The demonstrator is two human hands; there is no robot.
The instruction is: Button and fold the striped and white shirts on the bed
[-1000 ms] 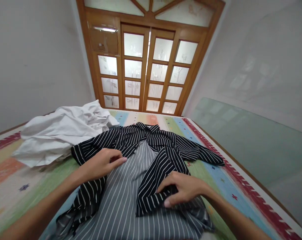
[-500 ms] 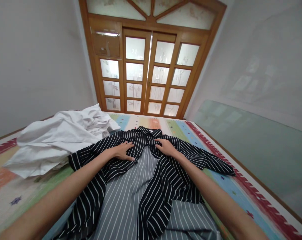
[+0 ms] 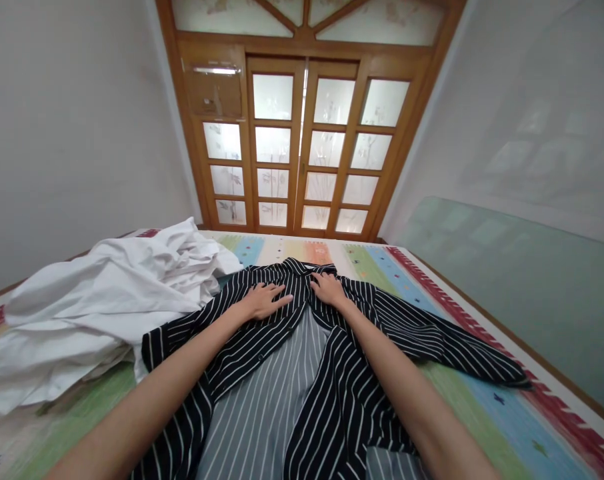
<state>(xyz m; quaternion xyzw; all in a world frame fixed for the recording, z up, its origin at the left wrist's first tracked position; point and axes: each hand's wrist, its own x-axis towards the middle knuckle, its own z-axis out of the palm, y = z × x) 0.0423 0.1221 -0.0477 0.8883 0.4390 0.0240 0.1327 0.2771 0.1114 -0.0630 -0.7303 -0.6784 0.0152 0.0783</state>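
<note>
While L hand (image 3: 267,302) lies spread, grasping nil, & R hand (image 3: 328,290) half-curls by collar (image 3: 295,265), grip unclear, 1 striped shirt (image 3: 272,380), open-fronted, lies on cover (image 3: 477,402), sleeve tip (image 3: 517,377) nr R edge; may ruck if palms drag.

You can read no text, label, brand, number or sign anywhere in view
</note>
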